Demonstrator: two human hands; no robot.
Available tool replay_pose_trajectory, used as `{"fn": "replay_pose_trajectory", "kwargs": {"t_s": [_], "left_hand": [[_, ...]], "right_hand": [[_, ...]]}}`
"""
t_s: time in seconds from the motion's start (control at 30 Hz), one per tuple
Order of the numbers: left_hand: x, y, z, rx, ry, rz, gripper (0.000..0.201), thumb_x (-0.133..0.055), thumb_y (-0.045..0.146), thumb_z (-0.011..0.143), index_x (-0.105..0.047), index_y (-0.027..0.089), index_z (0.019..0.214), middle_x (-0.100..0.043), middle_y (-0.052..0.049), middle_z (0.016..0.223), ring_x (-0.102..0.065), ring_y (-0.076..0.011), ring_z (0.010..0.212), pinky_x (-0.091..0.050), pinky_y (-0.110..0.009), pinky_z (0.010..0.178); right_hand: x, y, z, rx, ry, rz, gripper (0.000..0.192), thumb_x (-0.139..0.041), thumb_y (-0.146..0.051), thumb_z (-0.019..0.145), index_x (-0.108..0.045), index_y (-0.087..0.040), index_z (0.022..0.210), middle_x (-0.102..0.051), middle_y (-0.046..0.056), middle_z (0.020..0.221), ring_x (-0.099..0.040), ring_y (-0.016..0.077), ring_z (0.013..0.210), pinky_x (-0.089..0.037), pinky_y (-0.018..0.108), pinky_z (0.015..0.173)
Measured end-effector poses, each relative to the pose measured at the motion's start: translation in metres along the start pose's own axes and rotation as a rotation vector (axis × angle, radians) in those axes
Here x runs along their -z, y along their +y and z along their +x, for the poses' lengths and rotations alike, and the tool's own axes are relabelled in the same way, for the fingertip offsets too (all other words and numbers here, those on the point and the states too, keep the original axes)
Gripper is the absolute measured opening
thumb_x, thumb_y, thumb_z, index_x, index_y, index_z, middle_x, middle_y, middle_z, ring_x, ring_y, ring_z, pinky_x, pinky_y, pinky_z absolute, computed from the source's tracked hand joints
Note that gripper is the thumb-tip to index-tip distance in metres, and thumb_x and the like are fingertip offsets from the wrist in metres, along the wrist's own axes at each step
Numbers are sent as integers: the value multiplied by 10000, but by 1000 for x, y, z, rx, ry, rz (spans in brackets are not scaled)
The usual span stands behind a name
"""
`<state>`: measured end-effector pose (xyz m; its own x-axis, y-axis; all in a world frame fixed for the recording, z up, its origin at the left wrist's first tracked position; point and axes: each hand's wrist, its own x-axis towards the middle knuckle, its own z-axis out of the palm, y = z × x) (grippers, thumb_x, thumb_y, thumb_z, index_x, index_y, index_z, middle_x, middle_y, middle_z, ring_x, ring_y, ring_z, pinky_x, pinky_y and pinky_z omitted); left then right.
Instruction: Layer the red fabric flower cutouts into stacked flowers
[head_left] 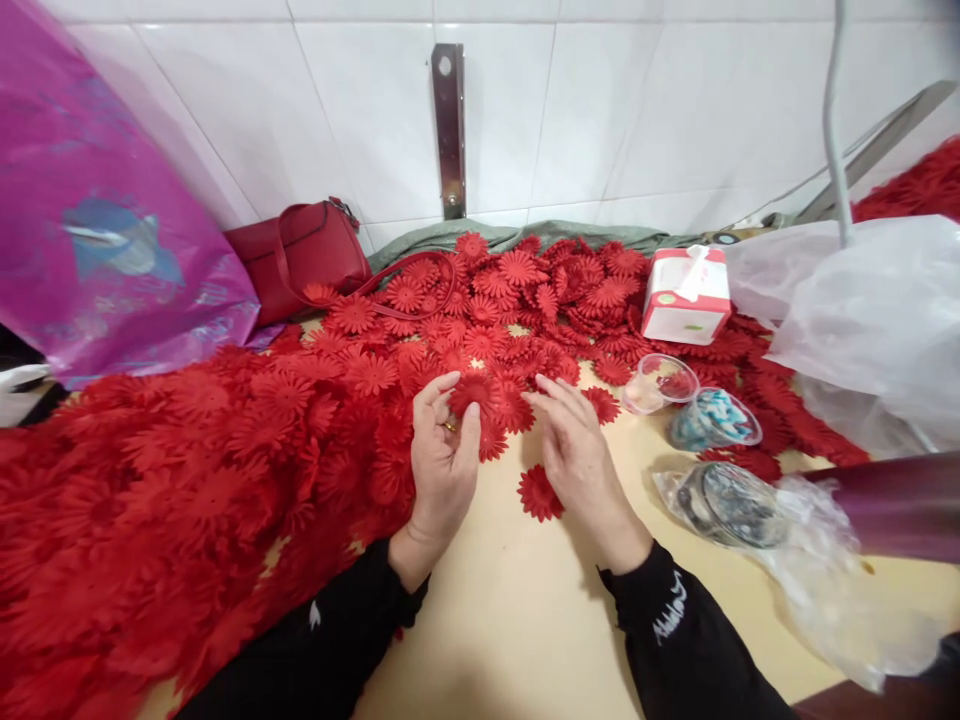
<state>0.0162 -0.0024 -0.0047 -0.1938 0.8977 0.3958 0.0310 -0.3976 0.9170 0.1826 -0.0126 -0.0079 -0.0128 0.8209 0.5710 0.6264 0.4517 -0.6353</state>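
My left hand (pixel 448 455) holds a red fabric flower (pixel 474 396) between thumb and fingers, above the front of the flower pile. A ring shows on one of its fingers. To the right, my right hand (pixel 581 455) hovers apart from that flower, fingers loosely curved and thumb hidden; I see nothing in its grasp. Just below its fingers a single red flower (pixel 539 494) lies on the cream tabletop (pixel 495 590). Another loose flower (pixel 601 405) rests behind the right hand. A large heap of red flowers (pixel 187 500) spreads along the left and back.
At right stand a tissue box (pixel 686 295), a clear cup (pixel 660 384), a cup with blue-white contents (pixel 715 420) and a bagged round container (pixel 739 503). A red handbag (pixel 307 255) and purple plastic bag (pixel 127 220) sit back left. White plastic (pixel 877 310) lies far right.
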Motion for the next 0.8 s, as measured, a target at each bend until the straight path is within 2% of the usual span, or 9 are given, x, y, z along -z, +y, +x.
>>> {"fn": "replay_pose_trajectory", "kwargs": {"t_s": [0.17, 0.37, 0.53, 0.63, 0.7, 0.8], "left_hand": [[-2, -2, 3, 127, -24, -127, 364, -770, 308, 910, -617, 215, 1227, -757, -55, 1085, -736, -149, 936, -592, -274, 865], [-2, -5, 4, 282, -166, -280, 267, -836, 333, 834, -748, 209, 1054, -799, -33, 1022, -737, -152, 929, -585, -273, 880], [-2, 0, 5, 336, -253, -294, 345, -831, 332, 840, -752, 221, 1157, -780, -39, 1089, -699, -138, 924, -557, -258, 875], [-1, 4, 7, 354, -328, -274, 201, -798, 362, 870, -760, 187, 962, -743, -20, 924, -653, -128, 842, -530, -248, 825], [0, 6, 8, 359, -309, -264, 216, -819, 374, 848, -721, 181, 856, -690, 7, 823, -603, -114, 770, -503, -235, 766], [1, 9, 8, 366, -268, -266, 281, -858, 391, 805, -670, 182, 806, -652, 27, 775, -560, -102, 717, -479, -229, 724]], "right_hand": [[7, -21, 2, -2, 175, 43, 276, -560, -179, 1016, -687, -265, 1245, -732, 108, 1267, -665, 255, 1246, -510, 536, 1127], [3, -38, 1, 71, 104, 94, 272, -671, -190, 983, -696, -288, 1236, -663, 104, 1304, -652, 241, 1245, -550, 476, 1101], [-2, -38, 1, 12, 101, 151, 326, -657, -148, 987, -661, -288, 1282, -678, 92, 1266, -643, 224, 1254, -564, 437, 1090], [-1, -37, 1, -7, 118, 154, 305, -651, -146, 991, -665, -291, 1260, -671, 90, 1257, -663, 218, 1192, -595, 422, 1026], [-1, -36, 1, -8, 134, 138, 298, -651, -152, 989, -664, -287, 1254, -650, 97, 1283, -666, 220, 1164, -607, 423, 987], [0, -34, 0, -21, 151, 114, 298, -669, -170, 977, -673, -282, 1253, -609, 109, 1319, -643, 242, 1196, -594, 458, 1006]]}}
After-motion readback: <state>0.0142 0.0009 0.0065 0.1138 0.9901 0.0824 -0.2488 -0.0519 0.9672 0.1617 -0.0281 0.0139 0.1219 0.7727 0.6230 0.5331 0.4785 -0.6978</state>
